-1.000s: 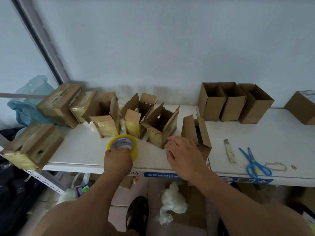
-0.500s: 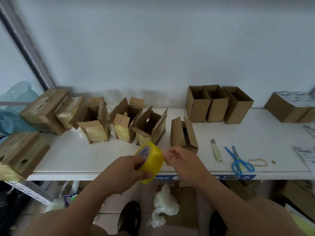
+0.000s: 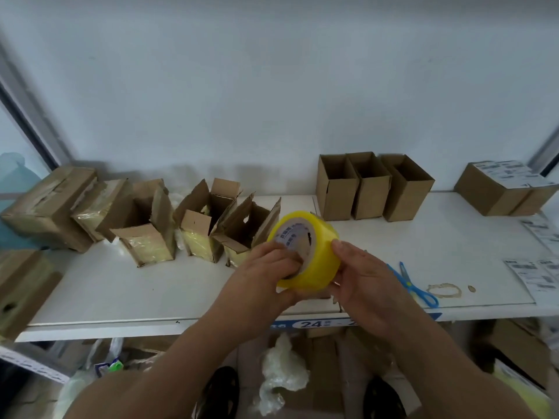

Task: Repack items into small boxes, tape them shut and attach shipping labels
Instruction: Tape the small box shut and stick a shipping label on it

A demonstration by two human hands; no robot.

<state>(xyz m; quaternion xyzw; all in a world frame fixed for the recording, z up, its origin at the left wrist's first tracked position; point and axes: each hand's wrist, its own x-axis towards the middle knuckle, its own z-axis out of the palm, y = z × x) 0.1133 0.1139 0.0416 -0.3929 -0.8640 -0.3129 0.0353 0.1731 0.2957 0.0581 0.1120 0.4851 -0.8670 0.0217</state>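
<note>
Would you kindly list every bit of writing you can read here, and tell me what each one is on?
"24": blue strip on the shelf's front edge; the characters beside it are too blurred to read.
Tape roll, white core label: blue characters, too blurred to read.
Shipping labels lying at the right of the shelf: print too small to read.
Labelled box, sticker on top: print too small to read.

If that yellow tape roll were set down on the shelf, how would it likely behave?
The yellow tape roll is round, so on edge it would probably roll; flat on its side it should sit steady. Its glossy surface looks slick, though the left hand with fingers in the core and the right hand hold it firmly.
</note>
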